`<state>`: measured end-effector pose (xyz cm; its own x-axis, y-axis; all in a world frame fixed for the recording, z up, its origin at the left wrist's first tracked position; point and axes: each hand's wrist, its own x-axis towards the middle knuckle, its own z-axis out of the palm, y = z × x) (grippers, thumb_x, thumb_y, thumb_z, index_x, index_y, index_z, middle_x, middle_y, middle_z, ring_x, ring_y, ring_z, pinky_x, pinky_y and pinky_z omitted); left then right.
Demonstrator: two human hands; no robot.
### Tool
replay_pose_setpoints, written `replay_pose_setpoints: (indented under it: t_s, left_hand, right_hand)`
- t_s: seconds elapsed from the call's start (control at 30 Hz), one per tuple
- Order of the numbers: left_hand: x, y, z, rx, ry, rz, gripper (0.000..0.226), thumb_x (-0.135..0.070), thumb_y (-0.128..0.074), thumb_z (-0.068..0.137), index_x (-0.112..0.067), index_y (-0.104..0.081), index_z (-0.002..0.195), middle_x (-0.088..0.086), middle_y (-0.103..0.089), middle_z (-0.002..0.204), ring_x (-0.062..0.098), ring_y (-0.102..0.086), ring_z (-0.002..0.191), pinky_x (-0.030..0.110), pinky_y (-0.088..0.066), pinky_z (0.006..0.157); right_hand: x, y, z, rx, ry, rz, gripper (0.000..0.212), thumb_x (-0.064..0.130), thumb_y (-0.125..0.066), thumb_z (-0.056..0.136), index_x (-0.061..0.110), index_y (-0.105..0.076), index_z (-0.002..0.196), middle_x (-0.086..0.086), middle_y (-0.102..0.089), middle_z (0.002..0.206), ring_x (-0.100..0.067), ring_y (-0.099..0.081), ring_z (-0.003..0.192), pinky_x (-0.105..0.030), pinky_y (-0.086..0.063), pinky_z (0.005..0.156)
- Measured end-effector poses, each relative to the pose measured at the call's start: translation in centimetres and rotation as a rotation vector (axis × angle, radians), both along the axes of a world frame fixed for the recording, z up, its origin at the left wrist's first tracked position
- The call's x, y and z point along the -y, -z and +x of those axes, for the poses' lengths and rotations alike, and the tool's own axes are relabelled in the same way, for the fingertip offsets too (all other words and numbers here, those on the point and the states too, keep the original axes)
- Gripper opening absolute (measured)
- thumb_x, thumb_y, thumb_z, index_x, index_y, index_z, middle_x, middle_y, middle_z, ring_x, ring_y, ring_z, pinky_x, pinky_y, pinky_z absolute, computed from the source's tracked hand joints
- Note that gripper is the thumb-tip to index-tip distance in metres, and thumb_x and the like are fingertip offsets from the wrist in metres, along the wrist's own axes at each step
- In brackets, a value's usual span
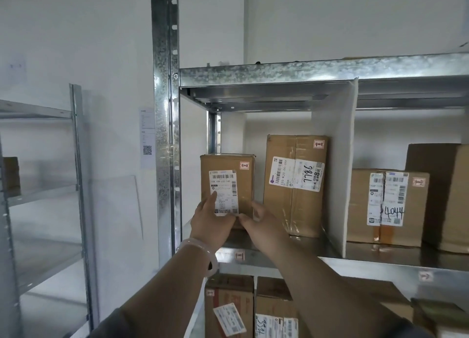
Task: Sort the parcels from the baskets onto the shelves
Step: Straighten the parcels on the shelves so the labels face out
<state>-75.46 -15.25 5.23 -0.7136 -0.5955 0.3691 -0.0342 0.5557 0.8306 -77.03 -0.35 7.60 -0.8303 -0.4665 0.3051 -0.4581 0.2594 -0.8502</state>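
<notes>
The left hand (213, 222), a pale bangle (200, 249) on its wrist, lays straight fingers on the label of a small box (229, 183). The box stands upright in the left bay of the shelf (355, 262). The right hand (260, 224) touches the box's lower right corner; it is blurred, so its grip cannot be told. Further right stands a taller box (294, 185) beside a white divider (337, 160).

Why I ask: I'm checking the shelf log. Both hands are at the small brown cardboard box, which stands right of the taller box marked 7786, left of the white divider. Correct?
No. The head view shows the small brown cardboard box standing left of the taller brown cardboard box marked 7786, not right. The left hand and right hand are at it, left of the white divider panel.
</notes>
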Motion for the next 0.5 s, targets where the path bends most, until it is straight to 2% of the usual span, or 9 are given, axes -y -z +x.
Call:
replay_pose_setpoints:
  t_s: [0.1, 0.2, 0.27, 0.33, 0.37, 0.43, 0.5]
  left_hand:
    - [-3.7, -1.6, 3.0, -0.04, 0.044, 0.01, 0.073, -0.048, -0.058, 0.071, -0.041, -0.04, 0.141, -0.012, -0.052, 0.14, 0.02, -0.05, 0.128, 0.046, -0.044, 0.107]
    - [-7.3, -3.0, 5.2, -0.082, 0.051, 0.02, 0.073, -0.044, -0.059, 0.079, -0.036, -0.035, 0.147, -0.008, -0.045, 0.148, 0.021, -0.042, 0.136, 0.046, -0.035, 0.115]
    - [-10.2, -3.5, 6.8, -0.105, 0.049, 0.008, 0.069, -0.041, -0.059, 0.083, -0.035, -0.035, 0.148, -0.007, -0.044, 0.149, 0.022, -0.041, 0.137, 0.045, -0.034, 0.115]
    - [-13.2, -3.7, 7.6, -0.115, 0.063, 0.023, 0.054, -0.032, -0.058, 0.091, -0.035, -0.041, 0.142, -0.014, -0.049, 0.141, 0.018, -0.047, 0.129, 0.035, -0.038, 0.11]
    - [-14.9, -3.7, 7.8, -0.118, 0.077, 0.018, 0.043, -0.028, -0.056, 0.094, -0.037, -0.045, 0.135, -0.022, -0.052, 0.129, 0.012, -0.051, 0.12, 0.024, -0.041, 0.103]
    - [-18.5, -3.7, 8.3, -0.118, 0.102, -0.043, 0.03, -0.026, -0.055, 0.095, -0.04, -0.049, 0.121, -0.031, -0.055, 0.109, 0.004, -0.055, 0.106, 0.008, -0.041, 0.086]
    - [-22.4, -3.4, 7.7, -0.148, 0.167, -0.043, 0.044, -0.034, -0.059, 0.089, -0.042, -0.05, 0.131, -0.024, -0.06, 0.119, 0.004, -0.058, 0.112, 0.014, -0.045, 0.087]
  right_hand:
    - [-1.8, -0.4, 1.2, -0.03, -0.038, -0.036, 0.052, 0.046, -0.057, 0.092, 0.033, -0.046, 0.141, 0.012, -0.054, 0.14, -0.015, -0.05, 0.13, -0.029, -0.039, 0.104]
    - [-5.2, -1.4, 2.4, -0.101, -0.056, -0.029, 0.04, 0.041, -0.051, 0.097, 0.029, -0.051, 0.135, 0.017, -0.055, 0.13, -0.008, -0.051, 0.122, -0.023, -0.036, 0.093]
    - [-8.1, -1.9, 2.5, -0.128, -0.039, -0.029, 0.041, 0.037, -0.047, 0.1, 0.029, -0.045, 0.14, 0.013, -0.052, 0.134, -0.011, -0.049, 0.123, -0.024, -0.034, 0.094]
    - [-11.2, -1.7, 2.4, -0.144, -0.024, -0.031, 0.045, 0.04, -0.047, 0.099, 0.03, -0.041, 0.143, 0.009, -0.048, 0.143, -0.016, -0.048, 0.129, -0.029, -0.037, 0.102]
    - [-12.9, -1.4, 2.4, -0.154, -0.023, -0.039, 0.046, 0.041, -0.046, 0.099, 0.03, -0.041, 0.144, 0.009, -0.047, 0.144, -0.016, -0.048, 0.13, -0.029, -0.039, 0.104]
    - [-16.6, -0.9, 2.4, -0.162, -0.012, -0.056, 0.045, 0.042, -0.046, 0.099, 0.032, -0.043, 0.143, 0.012, -0.05, 0.141, -0.013, -0.053, 0.122, -0.022, -0.043, 0.092]
    - [-21.0, -0.5, 2.4, -0.156, 0.025, -0.069, 0.04, 0.04, -0.046, 0.1, 0.029, -0.049, 0.138, 0.016, -0.051, 0.129, -0.01, -0.054, 0.115, -0.019, -0.041, 0.088]
